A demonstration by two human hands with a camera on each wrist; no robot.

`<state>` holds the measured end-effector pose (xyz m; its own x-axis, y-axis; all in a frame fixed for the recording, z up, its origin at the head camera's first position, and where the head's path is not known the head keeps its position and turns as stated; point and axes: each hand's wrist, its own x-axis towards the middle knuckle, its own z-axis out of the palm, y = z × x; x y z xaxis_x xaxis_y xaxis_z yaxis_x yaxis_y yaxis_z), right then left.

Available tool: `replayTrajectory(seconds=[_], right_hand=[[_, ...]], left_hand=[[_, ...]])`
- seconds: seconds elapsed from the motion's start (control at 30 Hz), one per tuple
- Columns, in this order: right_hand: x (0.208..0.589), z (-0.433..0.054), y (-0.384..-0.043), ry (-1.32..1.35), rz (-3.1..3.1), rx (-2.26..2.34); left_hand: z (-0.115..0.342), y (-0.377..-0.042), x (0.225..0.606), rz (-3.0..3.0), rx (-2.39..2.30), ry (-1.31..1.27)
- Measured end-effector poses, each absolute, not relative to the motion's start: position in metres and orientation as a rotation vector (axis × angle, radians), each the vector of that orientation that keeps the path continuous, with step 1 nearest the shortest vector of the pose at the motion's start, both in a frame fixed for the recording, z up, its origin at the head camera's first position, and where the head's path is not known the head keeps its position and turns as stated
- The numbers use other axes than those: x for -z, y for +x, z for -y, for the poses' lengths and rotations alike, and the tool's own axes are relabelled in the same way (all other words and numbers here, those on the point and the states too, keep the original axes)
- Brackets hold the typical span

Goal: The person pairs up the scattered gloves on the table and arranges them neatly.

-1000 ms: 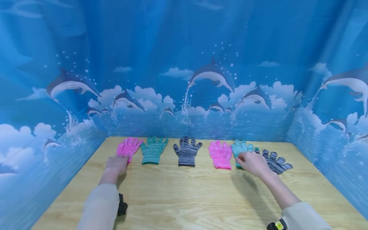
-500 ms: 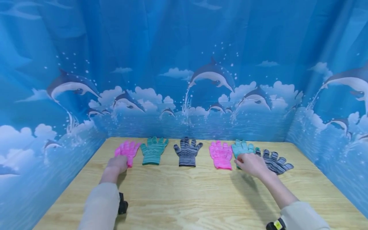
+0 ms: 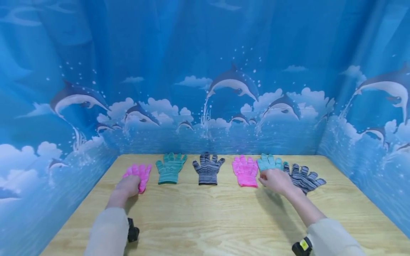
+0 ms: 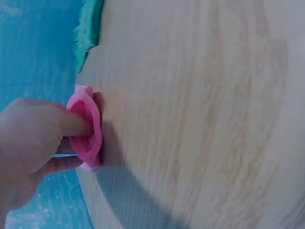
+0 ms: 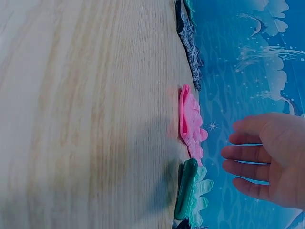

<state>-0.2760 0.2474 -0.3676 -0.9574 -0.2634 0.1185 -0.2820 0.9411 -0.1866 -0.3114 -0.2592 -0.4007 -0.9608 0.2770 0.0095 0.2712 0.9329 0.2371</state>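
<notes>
In the head view my left hand holds the leftmost pink glove by its cuff. The left wrist view shows the thumb inside the pink cuff and other fingers outside it; their tips are hidden. My right hand hovers over the cuff end of the right teal glove, covering part of it. Seen from the right wrist, that hand has loosely bent fingers and nothing in them. Beside it lie a pink glove and a tilted grey striped glove.
A teal glove and a grey striped glove lie flat, fingers pointing away, along the far part of the wooden table. Blue dolphin-print curtains enclose the back and both sides.
The leftmost pink glove has slid toward me and a little left with my left hand, farther from the teal glove beside it. My right hand has hardly moved.
</notes>
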Motion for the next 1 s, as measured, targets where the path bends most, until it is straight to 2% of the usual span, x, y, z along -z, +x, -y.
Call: replayTrajectory(seconds=[0.2,0.47,1.0], right_hand=[[0.368,-0.233,-0.287,0.48,2.992,-0.313],[0.372,-0.24,-0.289,0.509,2.985,-0.315],[0.388,-0.233,-0.312,0.525,2.986,-0.295]], left_hand=[[0.284,-0.299,0.392,-3.033,-0.584,0.221],[0.293,-0.291,0.358,-3.003,-0.972,0.256],[0.287,-0.276,0.319,-2.995,-0.852,0.312]])
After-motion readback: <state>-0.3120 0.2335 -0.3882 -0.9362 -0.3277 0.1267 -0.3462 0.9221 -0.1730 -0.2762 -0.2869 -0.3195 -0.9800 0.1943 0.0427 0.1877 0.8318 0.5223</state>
